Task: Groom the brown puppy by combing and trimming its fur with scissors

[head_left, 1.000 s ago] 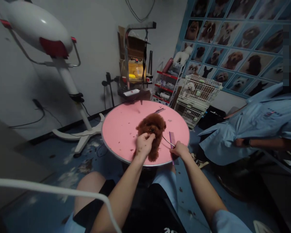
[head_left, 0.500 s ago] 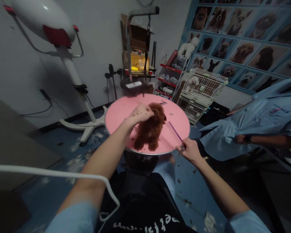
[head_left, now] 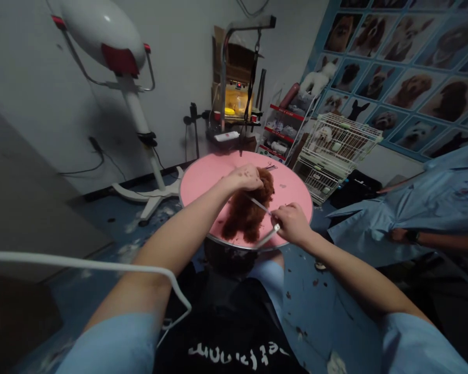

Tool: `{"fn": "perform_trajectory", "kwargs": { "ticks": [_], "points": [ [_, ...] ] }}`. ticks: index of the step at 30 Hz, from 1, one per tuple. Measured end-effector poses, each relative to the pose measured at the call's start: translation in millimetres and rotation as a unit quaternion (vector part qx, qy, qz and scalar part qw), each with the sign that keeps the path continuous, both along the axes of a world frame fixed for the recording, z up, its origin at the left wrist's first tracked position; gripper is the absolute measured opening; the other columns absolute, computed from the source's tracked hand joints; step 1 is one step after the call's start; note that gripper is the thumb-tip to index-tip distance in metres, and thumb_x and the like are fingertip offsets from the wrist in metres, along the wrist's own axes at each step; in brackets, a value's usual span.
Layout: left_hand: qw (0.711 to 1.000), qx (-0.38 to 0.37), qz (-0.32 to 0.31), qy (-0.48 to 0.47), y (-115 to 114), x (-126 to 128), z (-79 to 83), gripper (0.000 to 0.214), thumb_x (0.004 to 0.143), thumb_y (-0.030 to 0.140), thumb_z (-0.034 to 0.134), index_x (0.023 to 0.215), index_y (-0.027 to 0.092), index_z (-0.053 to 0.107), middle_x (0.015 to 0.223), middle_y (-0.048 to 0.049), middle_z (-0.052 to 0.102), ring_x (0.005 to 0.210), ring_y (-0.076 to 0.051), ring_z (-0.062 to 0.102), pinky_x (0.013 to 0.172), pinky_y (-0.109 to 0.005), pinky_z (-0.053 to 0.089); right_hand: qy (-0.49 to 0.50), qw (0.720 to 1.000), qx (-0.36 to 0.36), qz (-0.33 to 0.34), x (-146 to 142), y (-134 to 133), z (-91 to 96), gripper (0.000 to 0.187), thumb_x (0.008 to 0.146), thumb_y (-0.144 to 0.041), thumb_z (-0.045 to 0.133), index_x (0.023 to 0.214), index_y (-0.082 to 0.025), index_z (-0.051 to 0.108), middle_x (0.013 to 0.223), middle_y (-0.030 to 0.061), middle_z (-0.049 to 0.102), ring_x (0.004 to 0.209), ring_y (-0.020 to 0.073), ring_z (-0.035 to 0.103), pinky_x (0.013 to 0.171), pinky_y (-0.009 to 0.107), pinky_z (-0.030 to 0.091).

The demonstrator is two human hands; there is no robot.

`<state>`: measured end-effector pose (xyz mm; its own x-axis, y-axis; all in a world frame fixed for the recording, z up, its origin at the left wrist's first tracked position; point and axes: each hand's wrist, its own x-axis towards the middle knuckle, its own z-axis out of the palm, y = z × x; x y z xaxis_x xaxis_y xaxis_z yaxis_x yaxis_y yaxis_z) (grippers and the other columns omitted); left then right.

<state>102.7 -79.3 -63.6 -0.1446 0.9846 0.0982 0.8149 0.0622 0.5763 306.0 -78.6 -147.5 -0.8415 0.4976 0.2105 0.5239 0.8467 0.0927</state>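
A small brown curly-haired dog [head_left: 246,214] stands on a round pink grooming table [head_left: 203,179] in front of me. My left hand [head_left: 245,177] is closed on the top of the dog's head. My right hand [head_left: 293,222] is closed on a pair of scissors [head_left: 262,206], whose blades point into the fur on the dog's right side. A comb also seems to be in that hand, sticking out toward the table's near edge.
A white and red stand dryer [head_left: 113,39] rises at the left. Behind the table are a grooming arm, a red shelf rack [head_left: 283,130] and a white wire cage [head_left: 337,145]. A person in a blue smock [head_left: 413,208] sits at the right. A white hose [head_left: 81,262] crosses my lap.
My left hand moved from the dog's chin up to its head. My right hand came in from the table's right edge, and scissors now reach into the fur where the purple comb was.
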Motion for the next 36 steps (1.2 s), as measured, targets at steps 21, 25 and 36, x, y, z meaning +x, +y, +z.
{"fn": "perform_trajectory", "kwargs": {
  "ticks": [21, 25, 36],
  "points": [
    [0.976, 0.093, 0.014, -0.196, -15.6, -12.5, -50.6, 0.018, 0.069, 0.023, 0.060, 0.053, 0.013, 0.064, 0.050, 0.0014, 0.052, 0.048, -0.009, 0.043, 0.047, -0.024, 0.030, 0.060, 0.890, -0.291, -0.345, 66.4, 80.2, -79.7, 0.032, 0.091, -0.034, 0.042, 0.080, -0.013, 0.064, 0.083, 0.0131, 0.070, 0.091, 0.0263, 0.067, 0.079, 0.031, 0.047],
    [0.977, 0.076, 0.018, -0.198, -19.2, -12.1, -37.9, 0.017, 0.069, 0.017, 0.061, 0.053, 0.013, 0.064, 0.046, 0.0028, 0.045, 0.047, -0.009, 0.040, 0.046, -0.024, 0.027, -0.036, 0.886, -0.324, -0.329, 53.1, 104.0, -37.5, 0.038, 0.090, -0.046, 0.050, 0.074, -0.014, 0.062, 0.069, 0.0129, 0.067, 0.081, 0.0256, 0.069, 0.074, 0.032, 0.050],
    [0.967, 0.073, -0.022, -0.243, -28.5, -23.9, -37.1, 0.014, 0.066, 0.012, 0.061, 0.053, 0.013, 0.065, 0.050, 0.0018, 0.051, 0.049, -0.009, 0.042, 0.047, -0.023, 0.029, -0.189, 0.698, -0.691, -0.007, 45.7, 79.4, 40.1, 0.042, 0.059, -0.037, 0.087, 0.085, -0.013, 0.063, 0.081, 0.0034, 0.069, 0.072, 0.0140, 0.065, 0.070, 0.026, 0.052]
  ]
}}
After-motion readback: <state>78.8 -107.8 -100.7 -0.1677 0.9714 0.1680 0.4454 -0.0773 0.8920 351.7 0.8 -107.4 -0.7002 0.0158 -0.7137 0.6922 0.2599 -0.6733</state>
